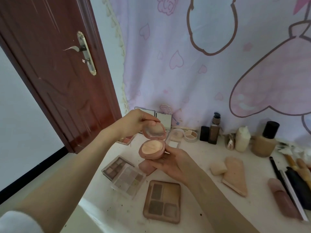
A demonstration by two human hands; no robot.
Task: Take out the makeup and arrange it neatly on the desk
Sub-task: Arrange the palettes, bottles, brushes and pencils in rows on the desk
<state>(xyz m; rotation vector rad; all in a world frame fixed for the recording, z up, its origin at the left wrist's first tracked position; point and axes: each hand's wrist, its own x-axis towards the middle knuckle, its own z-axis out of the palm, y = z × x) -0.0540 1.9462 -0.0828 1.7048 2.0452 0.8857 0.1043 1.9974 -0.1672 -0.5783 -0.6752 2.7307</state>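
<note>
Already laid out: palettes (123, 175) and bottles (214, 128) around both hands on the desk (198, 165).
Left hand (134, 121): pinching the compact's (152, 148) lid open.
Right hand (170, 163): cupping its base.
Remaining, likely: placing it.

Pink compact (152, 151), seemingly peach powder; heart-patterned curtain (202, 73).

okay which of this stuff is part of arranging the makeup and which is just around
Part of the job: pink compact, open, in both hands; eyeshadow palettes; foundation bottles; brushes; sponge.

Just around: door; patterned curtain.
</note>
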